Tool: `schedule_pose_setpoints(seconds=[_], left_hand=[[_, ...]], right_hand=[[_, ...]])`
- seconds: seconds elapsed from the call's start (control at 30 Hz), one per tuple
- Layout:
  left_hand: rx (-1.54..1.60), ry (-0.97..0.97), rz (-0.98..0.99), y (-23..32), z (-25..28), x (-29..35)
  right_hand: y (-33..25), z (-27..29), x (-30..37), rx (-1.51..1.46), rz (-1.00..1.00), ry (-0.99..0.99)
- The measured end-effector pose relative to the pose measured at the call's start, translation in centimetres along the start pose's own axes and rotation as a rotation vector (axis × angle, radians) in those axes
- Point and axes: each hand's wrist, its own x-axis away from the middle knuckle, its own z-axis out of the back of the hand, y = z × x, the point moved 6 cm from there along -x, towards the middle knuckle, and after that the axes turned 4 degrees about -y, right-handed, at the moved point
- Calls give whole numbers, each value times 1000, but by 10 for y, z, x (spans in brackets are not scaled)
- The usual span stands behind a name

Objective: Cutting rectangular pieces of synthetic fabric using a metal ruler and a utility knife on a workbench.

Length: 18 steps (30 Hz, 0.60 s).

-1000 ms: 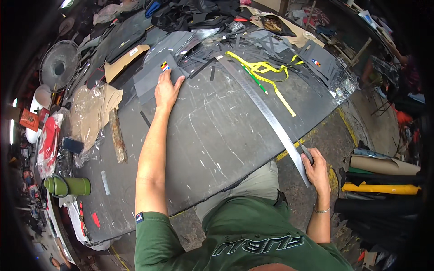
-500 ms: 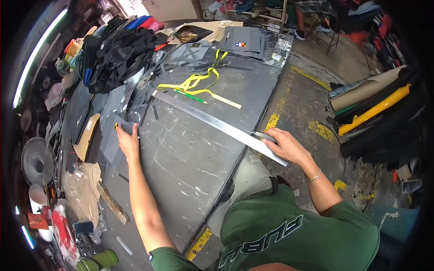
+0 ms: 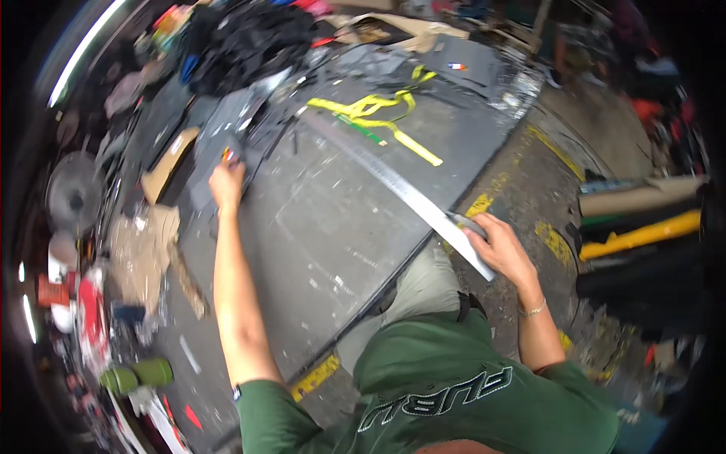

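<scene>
In my right hand, over the table's near right edge, is a grey-handled utility knife. A long steel ruler lies slantwise on the table, its near end jutting past the edge beside my right thumb. My left hand reaches to the left side with fingers closed on a dark grey sheet piece bearing a small orange label; blur and the fingers hide most of it. Beyond the ruler lie a yellow measuring tape and a green pencil.
Dark sheet pieces are stacked at the far corner of the dark table. A heap of black fabric covers the far left. Rolls of material lean at the right; a fan stands left.
The view has shifted and blurred. My left hand has moved farther away over the sheets, its fingers more closed. My right hand still holds the knife by the ruler's near end.
</scene>
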Motion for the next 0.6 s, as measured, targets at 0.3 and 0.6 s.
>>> schedule_pose_setpoints(seconds=[0.3, 0.6], left_hand=[[258, -99, -178, 48, 67, 103], [-164, -210, -230, 22, 101, 250]], right_hand=[[18, -2, 8, 22, -80, -31], [34, -16, -6, -99, -111, -98]])
